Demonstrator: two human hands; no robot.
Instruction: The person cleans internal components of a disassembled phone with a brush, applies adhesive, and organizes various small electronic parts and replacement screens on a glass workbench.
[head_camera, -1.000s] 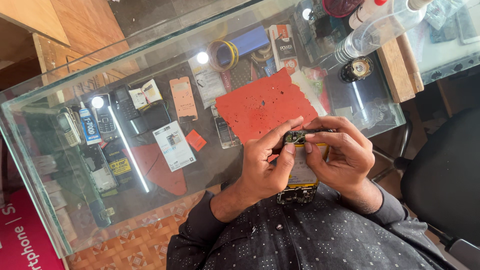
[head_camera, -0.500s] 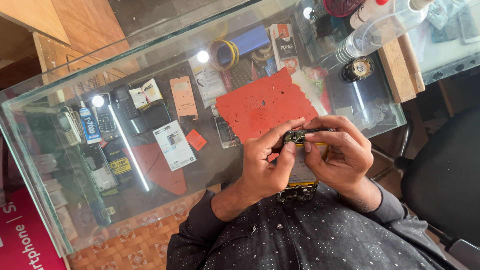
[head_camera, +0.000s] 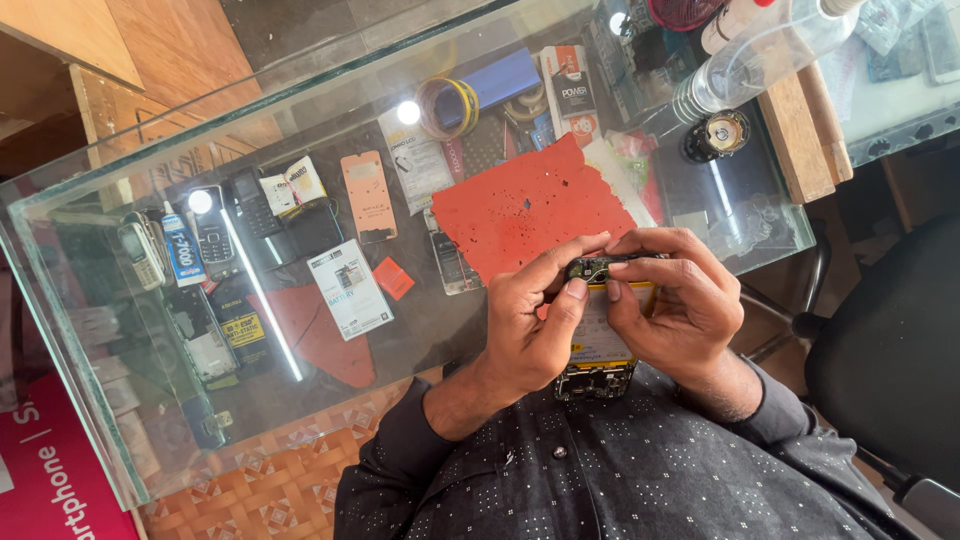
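Yellow shows on the opened phone (head_camera: 598, 335) that my left hand (head_camera: 535, 325) and right hand (head_camera: 680, 305) both pinch tight, above the glass counter (head_camera: 420, 330). Nothing has moved since a moment ago, so I am still picking at its top. Just beyond lies a red mat (head_camera: 535, 205); a clear bottle (head_camera: 760, 55) stands farther off.

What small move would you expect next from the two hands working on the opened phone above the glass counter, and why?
Probably pressing the small dark part down into the top edge of the opened phone. The left hand and right hand both pinch that part between thumbs and fingertips, and it sits right at the phone's upper end. Whether it is already seated cannot be told.
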